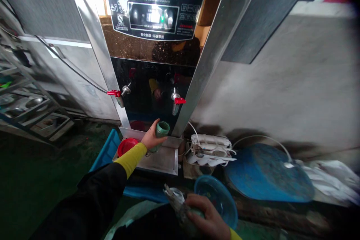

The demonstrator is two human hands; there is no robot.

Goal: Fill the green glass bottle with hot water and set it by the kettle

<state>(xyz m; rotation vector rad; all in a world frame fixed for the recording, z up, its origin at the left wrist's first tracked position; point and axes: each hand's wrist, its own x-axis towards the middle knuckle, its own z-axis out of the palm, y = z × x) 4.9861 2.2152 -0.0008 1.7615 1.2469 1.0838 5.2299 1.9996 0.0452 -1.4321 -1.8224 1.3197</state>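
My left hand is wrapped around a green cup, its round open mouth facing up. It holds the cup above the metal drip tray of a hot-water dispenser, below and between two taps. The left tap and the right tap have red levers, and no water shows at either. Low and close to my body, my right hand is closed around a pale green rounded object with a crumpled grey, dirty-looking piece beside it. My fingers hide most of that object, so its kind is unclear.
A red basin sits on the tray's left side, by a blue plastic bin. A blue basin, white filter unit and large blue barrel stand right. Metal shelving is at the left. The dispenser's display panel is lit.
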